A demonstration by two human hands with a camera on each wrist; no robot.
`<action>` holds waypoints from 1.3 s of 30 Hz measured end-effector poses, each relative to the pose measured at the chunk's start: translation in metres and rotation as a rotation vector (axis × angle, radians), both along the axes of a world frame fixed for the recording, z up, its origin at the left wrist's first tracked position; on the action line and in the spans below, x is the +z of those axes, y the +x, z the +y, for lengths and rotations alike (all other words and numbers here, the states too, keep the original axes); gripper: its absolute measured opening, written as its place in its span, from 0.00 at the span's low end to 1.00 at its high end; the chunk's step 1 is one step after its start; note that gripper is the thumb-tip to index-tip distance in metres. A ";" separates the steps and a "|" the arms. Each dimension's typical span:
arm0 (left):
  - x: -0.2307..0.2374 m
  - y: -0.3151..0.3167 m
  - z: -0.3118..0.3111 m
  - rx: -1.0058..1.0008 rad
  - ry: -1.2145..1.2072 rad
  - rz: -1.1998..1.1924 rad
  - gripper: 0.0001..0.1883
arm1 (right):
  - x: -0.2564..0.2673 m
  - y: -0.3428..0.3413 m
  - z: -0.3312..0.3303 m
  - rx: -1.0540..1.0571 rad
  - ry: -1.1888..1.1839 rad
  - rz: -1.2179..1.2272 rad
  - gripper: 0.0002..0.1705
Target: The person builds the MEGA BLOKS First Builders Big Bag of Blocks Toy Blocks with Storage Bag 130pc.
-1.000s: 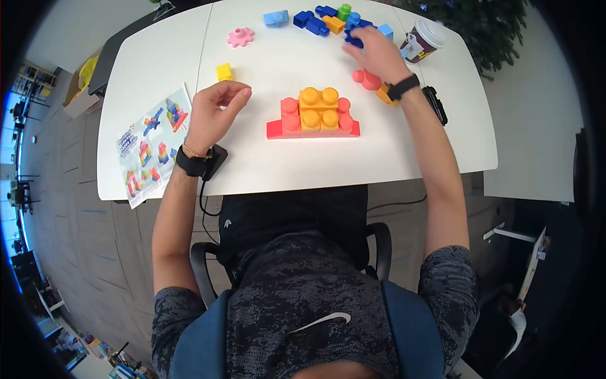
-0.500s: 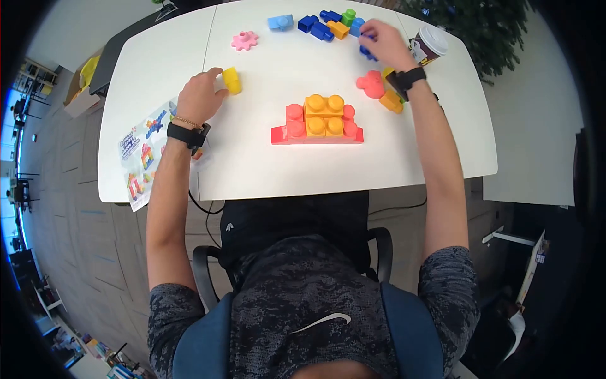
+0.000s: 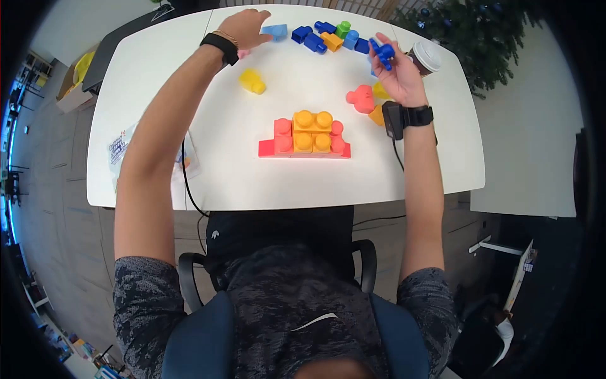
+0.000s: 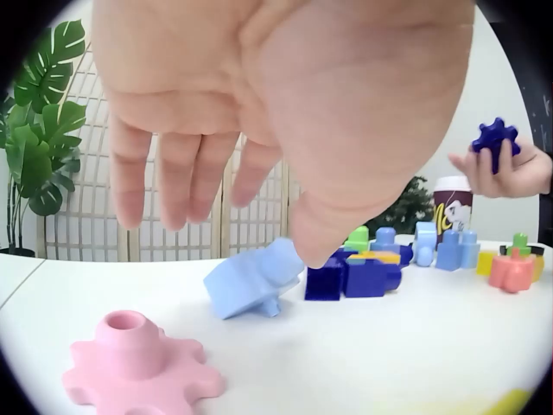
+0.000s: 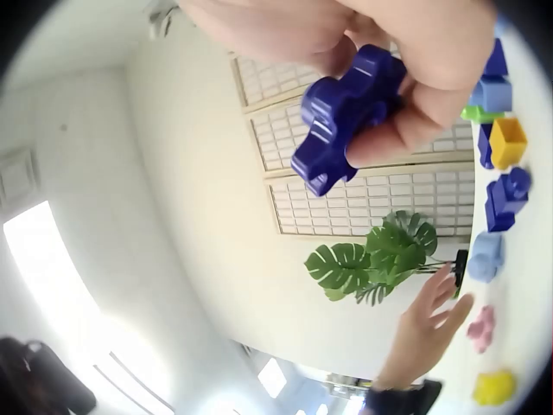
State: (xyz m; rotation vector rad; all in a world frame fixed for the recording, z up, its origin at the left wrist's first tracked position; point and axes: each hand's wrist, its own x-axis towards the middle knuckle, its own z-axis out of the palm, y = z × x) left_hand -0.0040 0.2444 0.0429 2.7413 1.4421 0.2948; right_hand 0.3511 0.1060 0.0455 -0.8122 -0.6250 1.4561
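Note:
The right hand (image 3: 402,76) holds a dark blue gear-shaped piece (image 3: 382,53) up off the table; in the right wrist view its fingers and thumb pinch the blue gear (image 5: 346,117). The left hand (image 3: 245,28) hovers with fingers extended beside the light blue block (image 3: 275,32) and above the pink gear (image 3: 243,54). From the left wrist, the hand (image 4: 276,112) shows nothing in it, with the light blue block (image 4: 252,278) and pink gear (image 4: 143,367) below. A red and orange block assembly (image 3: 303,136) stands near the table's front.
Dark blue blocks (image 3: 314,43), an orange block (image 3: 332,42) and a green one (image 3: 343,29) lie at the back. A lidded cup (image 3: 427,57) stands back right, near a red piece (image 3: 361,98). A yellow block (image 3: 252,81) lies left of centre; a printed sheet (image 3: 118,149) is at left.
The right hand has lifted the dark blue gear from the table and turned. The left hand has moved from the yellow block to the back, and the yellow block has shifted right.

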 end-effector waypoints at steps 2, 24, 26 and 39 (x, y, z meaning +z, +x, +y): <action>0.003 0.016 -0.001 0.068 -0.168 -0.044 0.34 | -0.004 0.012 -0.009 0.258 -0.024 0.329 0.27; 0.070 0.086 -0.148 -0.507 -0.611 -1.138 0.26 | 0.035 -0.102 -0.067 -0.330 0.736 -0.442 0.32; 0.073 0.087 -0.166 -0.474 -0.604 -1.096 0.25 | 0.034 -0.106 -0.075 -0.337 0.750 -0.486 0.32; 0.085 0.092 -0.210 -0.478 0.216 -0.964 0.20 | 0.042 -0.121 -0.089 -0.413 0.780 -0.387 0.38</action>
